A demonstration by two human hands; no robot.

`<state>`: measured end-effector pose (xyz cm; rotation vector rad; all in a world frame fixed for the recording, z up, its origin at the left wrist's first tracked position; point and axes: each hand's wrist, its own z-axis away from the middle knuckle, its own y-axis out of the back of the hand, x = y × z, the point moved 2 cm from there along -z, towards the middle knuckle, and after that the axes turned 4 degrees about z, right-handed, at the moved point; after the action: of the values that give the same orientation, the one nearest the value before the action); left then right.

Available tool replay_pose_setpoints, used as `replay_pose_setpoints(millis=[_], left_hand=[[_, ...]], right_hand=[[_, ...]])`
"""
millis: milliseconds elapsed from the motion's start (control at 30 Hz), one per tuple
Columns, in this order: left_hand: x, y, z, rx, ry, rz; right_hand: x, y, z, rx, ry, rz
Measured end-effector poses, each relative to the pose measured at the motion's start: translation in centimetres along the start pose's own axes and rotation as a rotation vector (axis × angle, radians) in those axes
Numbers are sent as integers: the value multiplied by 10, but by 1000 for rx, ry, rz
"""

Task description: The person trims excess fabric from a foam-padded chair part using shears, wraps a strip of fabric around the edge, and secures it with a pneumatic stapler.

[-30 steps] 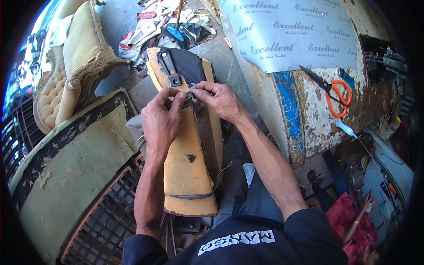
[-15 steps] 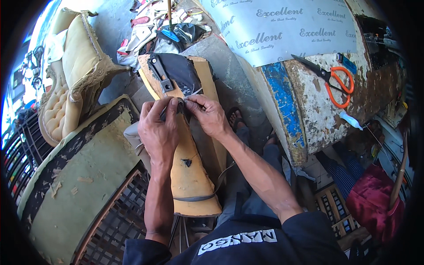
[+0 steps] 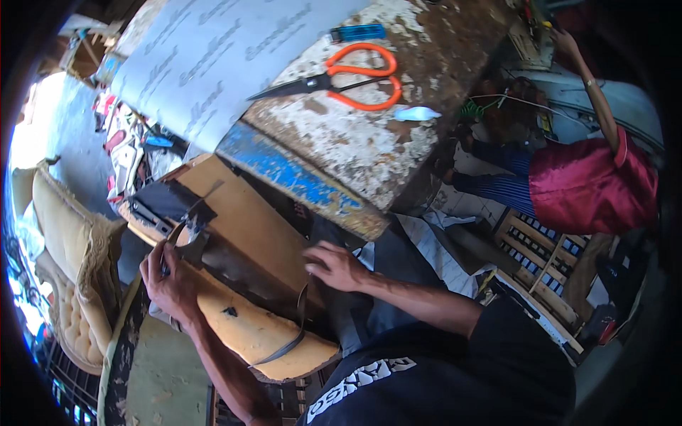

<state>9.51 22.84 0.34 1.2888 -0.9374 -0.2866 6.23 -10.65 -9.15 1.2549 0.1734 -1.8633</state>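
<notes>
In front of me lies a long piece with yellow foam (image 3: 238, 323) along one side and a brown board (image 3: 245, 213) along the other. A dark strap (image 3: 288, 346) loops round its near end. My left hand (image 3: 169, 282) is closed on a dark strip of material (image 3: 179, 236) at the far part of the foam. A black cover (image 3: 167, 201) and a slotted black metal piece (image 3: 149, 219) lie just beyond it. My right hand (image 3: 337, 266) hangs above the board's right edge, fingers loosely bent and apart, holding nothing visible.
A worn table (image 3: 341, 156) carries orange-handled scissors (image 3: 362, 77), a blue lighter (image 3: 357, 33), a small white tube (image 3: 417, 113) and a printed sheet (image 3: 206, 64). A person in a red top (image 3: 597, 184) works at right. A tufted chair (image 3: 71, 255) and green panel (image 3: 160, 383) stand left.
My view has swung right, bringing the table and the other person nearer the middle. My right hand has come away from the left and moved right; my left hand stays at the foam.
</notes>
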Motion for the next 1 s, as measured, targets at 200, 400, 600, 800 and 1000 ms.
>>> replay_pose_setpoints(millis=[200,400,600,800,1000], left_hand=[[-25,8,-16,-196,176,76],[-68,58,-35,-206,54,-71],[-73,51,-52,-278,262,324],[-17,2,-47,-172,246,205],[-8,16,-14,-167,225,182]], right_hand=[[249,80,75,-35,-538,368],[461,138,-23,137,-653,563],[634,164,-138,624,-561,784],[724,208,-150,444,-419,1020],[622,210,-124,100,-370,649]])
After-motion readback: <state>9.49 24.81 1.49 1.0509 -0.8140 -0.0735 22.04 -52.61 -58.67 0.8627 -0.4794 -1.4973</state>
